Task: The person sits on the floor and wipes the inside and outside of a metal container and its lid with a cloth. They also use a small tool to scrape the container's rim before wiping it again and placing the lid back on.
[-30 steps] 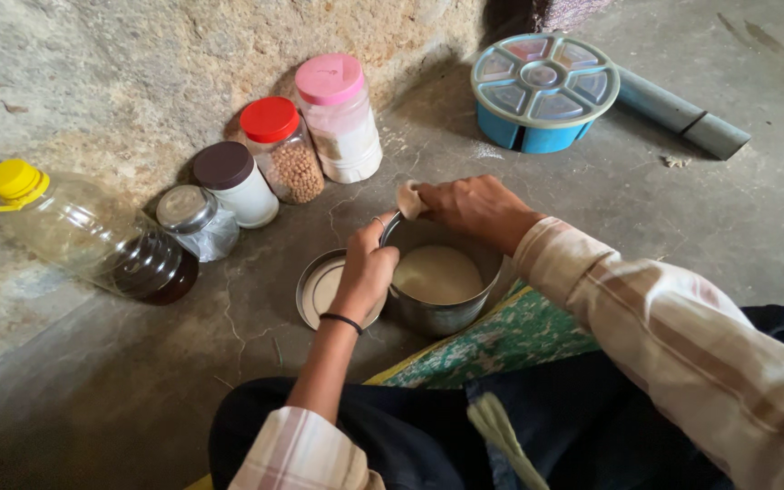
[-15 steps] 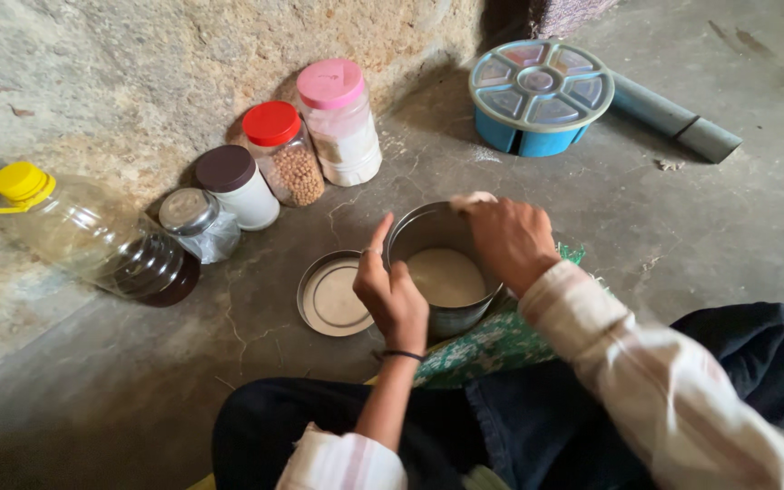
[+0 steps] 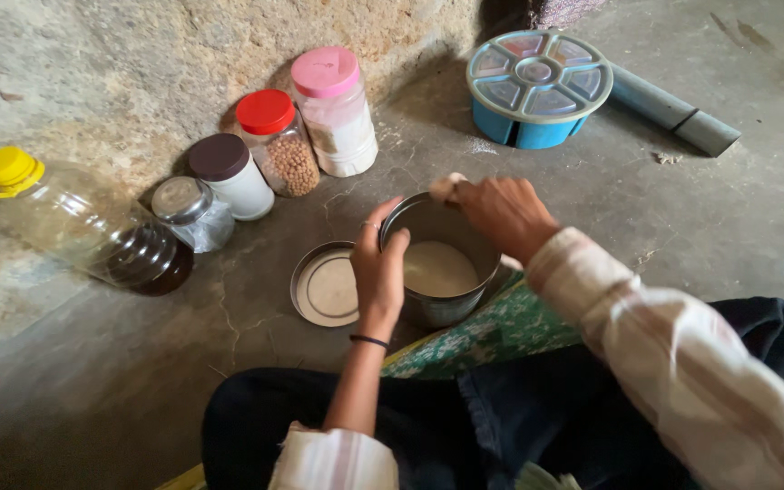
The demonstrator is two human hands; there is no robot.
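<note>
A round steel tin [image 3: 442,307] with pale flour inside stands on the cracked concrete floor in front of my knees. My left hand [image 3: 378,268] grips its near-left rim, fingers curled over the edge. My right hand [image 3: 501,210] hovers over the far rim, pinching a small lump of pale dough [image 3: 445,187]. The tin's flat steel lid [image 3: 325,286] lies on the floor just to the left, touching my left hand's side.
Along the rough wall stand a pink-lidded jar [image 3: 333,111], a red-lidded jar of chickpeas [image 3: 277,141], a brown-lidded white jar [image 3: 229,175], a small steel-capped jar [image 3: 190,211] and a big oil bottle [image 3: 83,227]. A blue compartment box [image 3: 537,86] and grey pipe [image 3: 673,109] lie beyond. A green patterned cloth [image 3: 492,331] is underfoot.
My left hand went from the tin's side back onto its rim. My right hand with the dough shifted slightly left along the far rim.
</note>
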